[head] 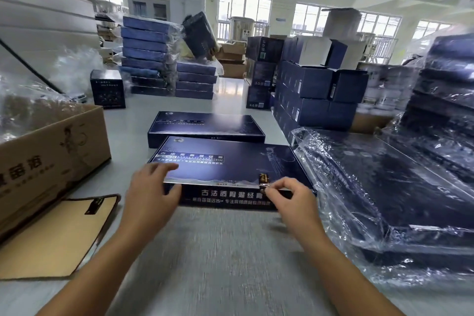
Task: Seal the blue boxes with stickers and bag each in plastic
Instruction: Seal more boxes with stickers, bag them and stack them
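**Sticker at the front edge**

You held the blue box (230, 161) on the grey table (218, 251) right in front of you, its far edge against a second blue box (205, 123). Your left hand (151, 187) gripped its near left corner, fingers on the lid and thumb on the front face. Your right hand (289, 195) pinched a small dark-and-gold sticker (264, 179) at the lid's front edge. Plastic-bagged boxes (384, 187) lay to your right, a tan sticker sheet (59, 233) to your left.
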